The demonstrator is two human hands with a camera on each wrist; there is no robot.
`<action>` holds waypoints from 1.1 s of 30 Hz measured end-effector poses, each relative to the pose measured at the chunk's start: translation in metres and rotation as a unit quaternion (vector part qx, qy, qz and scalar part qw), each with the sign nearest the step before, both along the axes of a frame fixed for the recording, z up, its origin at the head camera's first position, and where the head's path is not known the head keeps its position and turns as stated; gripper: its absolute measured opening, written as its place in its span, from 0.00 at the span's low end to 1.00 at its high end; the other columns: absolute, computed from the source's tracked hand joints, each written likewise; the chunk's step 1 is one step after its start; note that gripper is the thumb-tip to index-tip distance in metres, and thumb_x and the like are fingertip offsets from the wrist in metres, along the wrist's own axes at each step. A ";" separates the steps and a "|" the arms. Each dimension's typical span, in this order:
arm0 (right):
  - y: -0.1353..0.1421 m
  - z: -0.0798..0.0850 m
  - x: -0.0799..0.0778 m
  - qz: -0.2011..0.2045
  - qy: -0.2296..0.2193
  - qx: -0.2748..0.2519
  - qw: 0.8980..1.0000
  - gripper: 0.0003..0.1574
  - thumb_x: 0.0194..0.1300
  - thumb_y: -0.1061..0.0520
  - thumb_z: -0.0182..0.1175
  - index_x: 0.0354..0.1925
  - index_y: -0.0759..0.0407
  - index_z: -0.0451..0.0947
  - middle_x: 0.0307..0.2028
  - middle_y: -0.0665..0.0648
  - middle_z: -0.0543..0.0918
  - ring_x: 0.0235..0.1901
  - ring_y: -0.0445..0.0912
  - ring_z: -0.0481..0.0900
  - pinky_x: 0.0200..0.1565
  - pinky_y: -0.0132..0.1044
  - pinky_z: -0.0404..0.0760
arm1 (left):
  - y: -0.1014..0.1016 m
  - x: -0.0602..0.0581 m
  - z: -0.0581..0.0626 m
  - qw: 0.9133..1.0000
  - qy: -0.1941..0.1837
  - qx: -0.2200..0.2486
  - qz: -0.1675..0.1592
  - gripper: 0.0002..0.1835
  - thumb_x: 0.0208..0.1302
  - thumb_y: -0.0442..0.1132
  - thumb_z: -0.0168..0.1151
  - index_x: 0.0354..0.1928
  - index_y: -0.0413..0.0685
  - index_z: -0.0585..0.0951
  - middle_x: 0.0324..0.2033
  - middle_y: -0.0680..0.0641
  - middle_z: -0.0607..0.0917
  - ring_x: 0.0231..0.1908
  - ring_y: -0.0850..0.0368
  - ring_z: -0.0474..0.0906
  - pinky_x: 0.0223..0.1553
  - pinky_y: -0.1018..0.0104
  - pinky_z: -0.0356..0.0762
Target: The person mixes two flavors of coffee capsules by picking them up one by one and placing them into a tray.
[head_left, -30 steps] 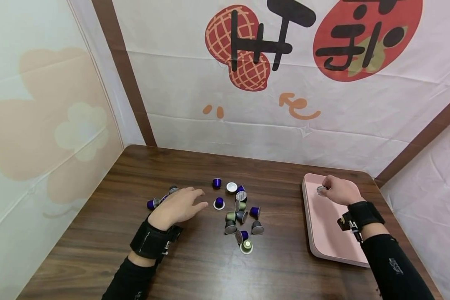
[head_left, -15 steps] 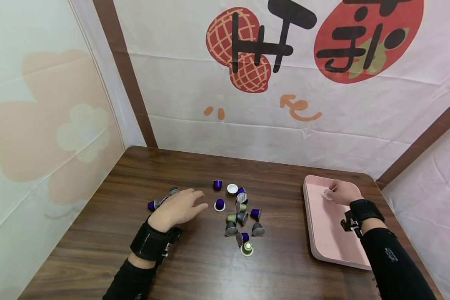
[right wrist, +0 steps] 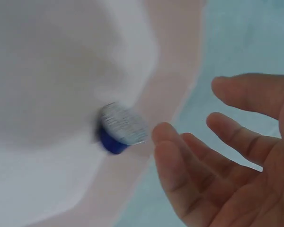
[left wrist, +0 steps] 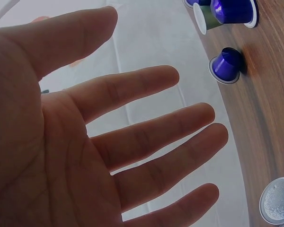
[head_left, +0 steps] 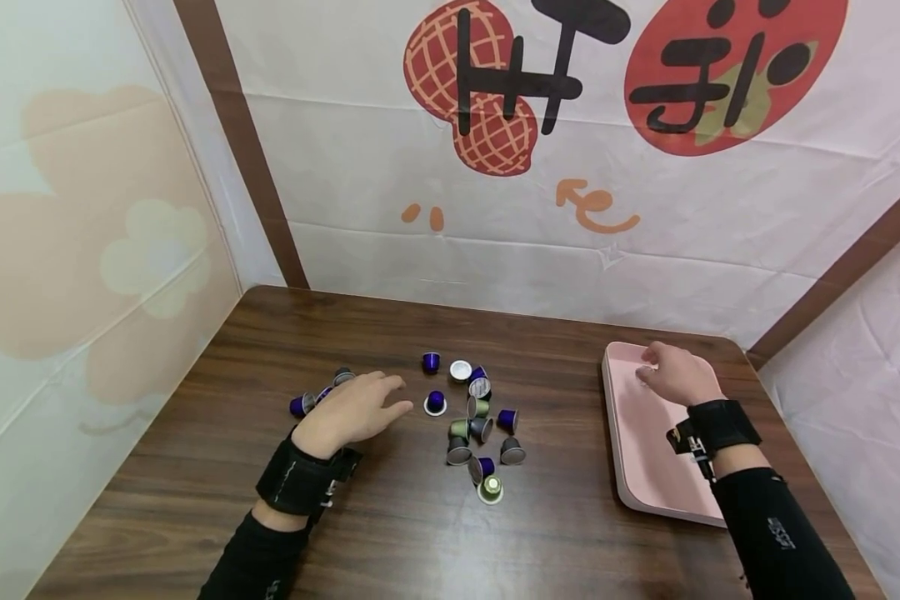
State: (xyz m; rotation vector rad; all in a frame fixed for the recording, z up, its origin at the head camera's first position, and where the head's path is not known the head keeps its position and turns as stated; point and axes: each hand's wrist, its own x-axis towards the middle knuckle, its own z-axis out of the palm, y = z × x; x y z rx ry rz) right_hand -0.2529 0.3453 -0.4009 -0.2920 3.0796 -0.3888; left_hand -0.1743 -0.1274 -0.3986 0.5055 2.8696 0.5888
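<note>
My right hand [head_left: 678,373] is over the far end of a pink tray [head_left: 663,492], thumb and fingers apart. Close to its fingertips, a blue coffee capsule with a silver lid [right wrist: 123,125] appears blurred inside the tray in the right wrist view; the head view hides it behind the hand. My left hand [head_left: 348,415] hovers at the left of the table with spread fingers and an empty palm. Beyond it lie a few capsules, among them a blue one [head_left: 297,407] and a grey one [head_left: 342,376], partly covered by the hand in the head view.
Several blue, green and grey capsules cluster mid-table, including a blue one standing on its lid [head_left: 436,402], a green one [head_left: 491,487] nearest the front and a grey one [head_left: 512,452]. Printed cloth [head_left: 345,167] hangs behind the wooden table [head_left: 540,550].
My right hand earlier pinched a capsule over the tray, moving slightly right with it. Now its fingers have parted and the capsule is released. The left hand has stayed in place.
</note>
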 end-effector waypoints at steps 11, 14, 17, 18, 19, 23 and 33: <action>-0.062 0.012 0.026 0.113 0.021 -0.106 0.988 0.10 0.62 0.62 0.61 0.41 0.66 0.76 0.38 0.63 0.79 0.35 0.53 0.81 0.35 0.45 0.78 | -0.001 -0.001 0.002 1.000 -0.005 0.005 -0.002 0.25 0.70 0.50 0.53 0.61 0.40 0.73 0.58 0.37 0.73 0.59 0.40 0.68 0.56 0.45 0.66; -0.081 0.010 0.038 0.132 0.010 -0.118 0.984 0.09 0.63 0.61 0.62 0.41 0.63 0.76 0.34 0.56 0.79 0.33 0.48 0.79 0.34 0.42 0.77 | -0.001 0.000 0.002 1.000 -0.006 0.004 -0.001 0.25 0.69 0.50 0.53 0.61 0.40 0.73 0.58 0.37 0.74 0.59 0.40 0.69 0.56 0.45 0.66; -0.099 0.007 0.050 0.140 -0.003 -0.130 0.981 0.09 0.64 0.59 0.61 0.43 0.60 0.77 0.33 0.52 0.81 0.33 0.45 0.79 0.35 0.40 0.77 | -0.001 0.001 0.002 1.000 -0.002 0.002 -0.001 0.25 0.69 0.50 0.54 0.60 0.40 0.73 0.57 0.37 0.74 0.58 0.41 0.69 0.55 0.46 0.67; -0.104 0.007 0.054 0.144 -0.007 -0.136 0.980 0.09 0.64 0.59 0.61 0.43 0.60 0.77 0.34 0.52 0.81 0.34 0.45 0.79 0.36 0.40 0.77 | -0.001 0.001 0.001 1.000 -0.001 0.001 -0.001 0.25 0.69 0.50 0.54 0.60 0.40 0.74 0.57 0.37 0.74 0.58 0.41 0.70 0.55 0.46 0.67; -0.109 0.005 0.057 0.146 -0.010 -0.139 0.979 0.09 0.64 0.59 0.61 0.43 0.59 0.77 0.34 0.51 0.81 0.34 0.44 0.79 0.36 0.39 0.78 | -0.002 0.000 0.001 1.000 0.000 0.000 0.000 0.25 0.69 0.50 0.54 0.60 0.40 0.74 0.57 0.37 0.75 0.58 0.41 0.70 0.55 0.46 0.67; -0.128 -0.002 0.070 0.154 -0.022 -0.148 0.977 0.07 0.64 0.58 0.61 0.42 0.56 0.77 0.33 0.49 0.80 0.34 0.41 0.78 0.35 0.37 0.77 | -0.003 -0.001 0.001 1.000 0.000 -0.002 0.003 0.25 0.69 0.50 0.53 0.60 0.40 0.74 0.57 0.37 0.75 0.58 0.41 0.70 0.55 0.46 0.67; -0.159 -0.017 0.086 0.221 -0.025 -0.130 0.966 0.11 0.62 0.60 0.62 0.44 0.61 0.79 0.38 0.54 0.80 0.34 0.45 0.79 0.35 0.36 0.77 | -0.005 -0.001 0.001 1.000 -0.008 -0.003 0.008 0.26 0.70 0.51 0.52 0.61 0.42 0.73 0.58 0.37 0.73 0.59 0.41 0.68 0.55 0.45 0.66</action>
